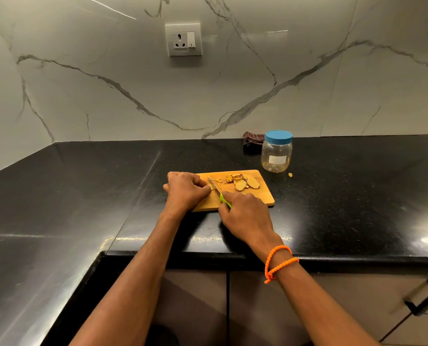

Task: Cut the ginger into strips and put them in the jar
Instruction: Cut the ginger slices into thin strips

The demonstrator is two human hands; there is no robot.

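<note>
A wooden cutting board [262,196] lies on the black counter. Several ginger slices [245,183] are piled at its far right, and a few thin ginger strips [218,181] lie beside the blade. My right hand [245,211] grips a knife [214,187] by its green handle, blade pointing away from me. My left hand [186,189] rests curled on the board's left part, fingertips against the blade's left side; what it holds down is hidden under the fingers. A clear plastic jar [276,156] with a blue lid on stands behind the board's right corner.
A dark checked cloth [251,142] lies behind the jar by the marble wall. A small ginger scrap [290,174] sits on the counter [108,196] right of the board. A wall socket [183,39] is above. Cabinet doors with a black handle [425,298] are below the counter edge.
</note>
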